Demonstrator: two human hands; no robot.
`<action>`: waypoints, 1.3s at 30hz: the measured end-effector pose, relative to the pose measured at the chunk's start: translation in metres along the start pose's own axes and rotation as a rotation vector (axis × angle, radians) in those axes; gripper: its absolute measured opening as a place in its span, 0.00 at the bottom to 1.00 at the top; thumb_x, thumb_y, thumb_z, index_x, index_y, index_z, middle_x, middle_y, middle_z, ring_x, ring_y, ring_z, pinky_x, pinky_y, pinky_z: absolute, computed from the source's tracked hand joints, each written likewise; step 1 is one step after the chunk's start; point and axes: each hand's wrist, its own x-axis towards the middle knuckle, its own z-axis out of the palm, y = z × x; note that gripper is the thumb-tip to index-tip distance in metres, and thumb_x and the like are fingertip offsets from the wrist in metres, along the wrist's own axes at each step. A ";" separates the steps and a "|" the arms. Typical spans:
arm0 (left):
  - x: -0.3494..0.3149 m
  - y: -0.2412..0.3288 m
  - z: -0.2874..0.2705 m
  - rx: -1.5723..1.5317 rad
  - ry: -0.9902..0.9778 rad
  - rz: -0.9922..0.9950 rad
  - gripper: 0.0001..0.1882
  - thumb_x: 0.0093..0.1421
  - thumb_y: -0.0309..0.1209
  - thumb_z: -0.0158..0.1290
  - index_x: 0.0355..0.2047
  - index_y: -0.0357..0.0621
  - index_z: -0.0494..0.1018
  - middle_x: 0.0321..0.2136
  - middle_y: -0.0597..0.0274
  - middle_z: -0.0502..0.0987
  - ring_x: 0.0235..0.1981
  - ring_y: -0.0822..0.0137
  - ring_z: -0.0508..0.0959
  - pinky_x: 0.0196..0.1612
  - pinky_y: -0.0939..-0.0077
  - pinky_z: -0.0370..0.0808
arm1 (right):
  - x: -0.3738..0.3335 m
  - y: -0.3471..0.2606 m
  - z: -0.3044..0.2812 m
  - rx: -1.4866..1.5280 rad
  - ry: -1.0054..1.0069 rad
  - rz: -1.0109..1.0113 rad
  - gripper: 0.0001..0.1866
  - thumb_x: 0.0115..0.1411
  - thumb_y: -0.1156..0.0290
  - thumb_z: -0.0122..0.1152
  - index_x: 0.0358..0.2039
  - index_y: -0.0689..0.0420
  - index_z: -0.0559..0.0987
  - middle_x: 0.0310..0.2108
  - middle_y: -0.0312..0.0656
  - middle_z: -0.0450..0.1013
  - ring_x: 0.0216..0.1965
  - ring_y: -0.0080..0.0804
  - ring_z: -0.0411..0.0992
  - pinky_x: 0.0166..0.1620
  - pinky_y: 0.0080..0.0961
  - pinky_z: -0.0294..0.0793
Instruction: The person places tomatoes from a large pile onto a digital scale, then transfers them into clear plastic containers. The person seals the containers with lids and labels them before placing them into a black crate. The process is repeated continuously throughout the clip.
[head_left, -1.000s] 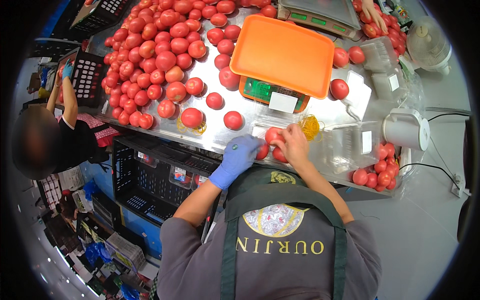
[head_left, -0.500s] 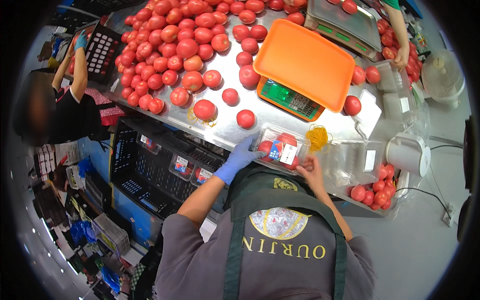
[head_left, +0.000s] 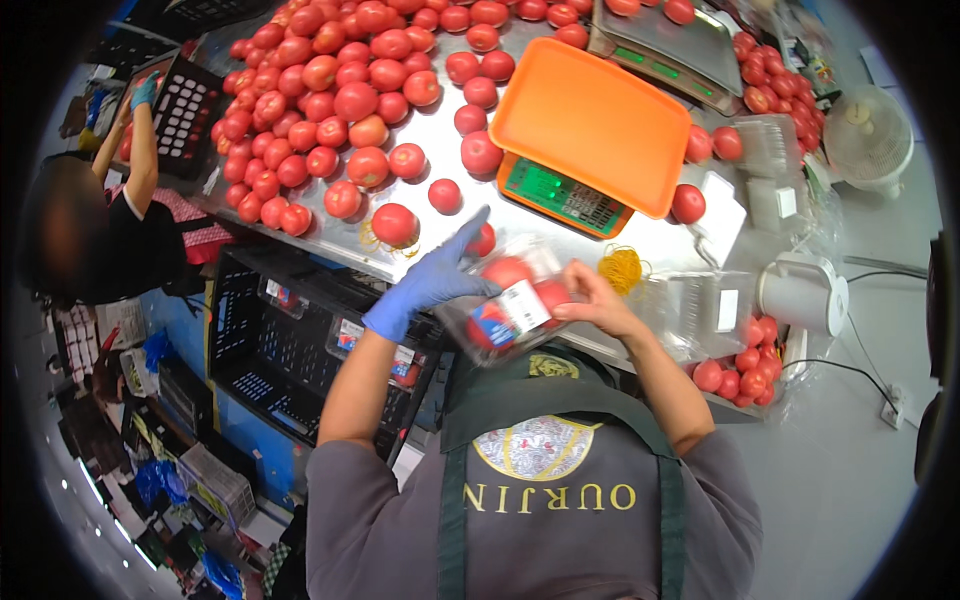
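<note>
A clear plastic pack of tomatoes [head_left: 556, 296] with a white and blue label hangs tilted before my apron, slightly blurred. My right hand [head_left: 598, 302] pinches its right side, thumb and fingers closed. At its left side is my blue-gloved left hand [head_left: 425, 288], fingers stretched out and apart, thumb against the pack's edge. Just beyond the gloved fingers a loose tomato [head_left: 481, 240] lies on the metal table. Yellow rubber bands [head_left: 622, 268] are bunched right of the pack, and stacked empty clear containers [head_left: 695, 312] stand farther right.
Tomatoes [head_left: 355, 102] are heaped at the far left. An orange tray [head_left: 595, 125] sits on a scale [head_left: 565, 195]; a second scale [head_left: 668, 60] is behind. Black crates [head_left: 270, 340] with filled packs stand below left. A white kettle [head_left: 805, 293] is at right. A co-worker [head_left: 100, 220] works at left.
The pack has moved left and turned to a tilt. My left hand's fingers have spread away from it, while my right hand has come farther over its right side.
</note>
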 end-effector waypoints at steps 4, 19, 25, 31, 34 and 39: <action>-0.007 -0.001 -0.005 -0.464 -0.361 -0.291 0.41 0.51 0.31 0.58 0.64 0.37 0.53 0.55 0.56 0.67 0.55 0.66 0.69 0.57 0.74 0.67 | 0.015 0.012 0.006 -0.031 0.102 0.000 0.13 0.52 0.66 0.67 0.29 0.53 0.70 0.30 0.32 0.64 0.34 0.20 0.64 0.37 0.21 0.65; 0.029 -0.024 0.039 -1.128 -0.134 -0.272 0.28 0.63 0.36 0.50 0.61 0.39 0.60 0.54 0.54 0.70 0.52 0.61 0.73 0.58 0.67 0.69 | 0.016 0.044 -0.064 -0.692 0.774 -0.078 0.09 0.52 0.67 0.65 0.29 0.59 0.80 0.34 0.46 0.72 0.37 0.38 0.72 0.45 0.36 0.72; 0.058 -0.024 0.085 -0.975 -0.216 -0.016 0.18 0.58 0.37 0.56 0.45 0.40 0.73 0.40 0.61 0.78 0.41 0.71 0.78 0.47 0.75 0.74 | 0.002 0.058 -0.045 -0.708 0.635 -0.122 0.12 0.54 0.65 0.64 0.34 0.60 0.79 0.36 0.45 0.73 0.37 0.36 0.73 0.45 0.35 0.72; 0.050 -0.036 0.085 -0.992 -0.269 -0.007 0.20 0.55 0.39 0.60 0.43 0.40 0.73 0.35 0.65 0.77 0.37 0.73 0.76 0.45 0.76 0.73 | -0.013 0.073 -0.043 -0.552 0.574 -0.060 0.14 0.54 0.65 0.62 0.37 0.60 0.78 0.35 0.43 0.74 0.36 0.34 0.72 0.43 0.33 0.72; 0.035 -0.029 0.072 -0.969 -0.207 -0.001 0.23 0.54 0.40 0.61 0.45 0.39 0.72 0.36 0.64 0.77 0.38 0.73 0.75 0.46 0.76 0.73 | -0.012 0.077 -0.046 -0.468 0.557 -0.047 0.15 0.55 0.65 0.61 0.39 0.61 0.78 0.35 0.42 0.74 0.35 0.32 0.72 0.42 0.32 0.72; 0.001 -0.019 0.048 -1.090 -0.053 0.045 0.19 0.54 0.40 0.61 0.41 0.42 0.76 0.35 0.65 0.79 0.38 0.73 0.75 0.47 0.78 0.71 | 0.012 0.075 -0.046 -0.294 0.494 -0.074 0.17 0.55 0.65 0.60 0.42 0.61 0.77 0.34 0.40 0.74 0.33 0.30 0.71 0.40 0.31 0.72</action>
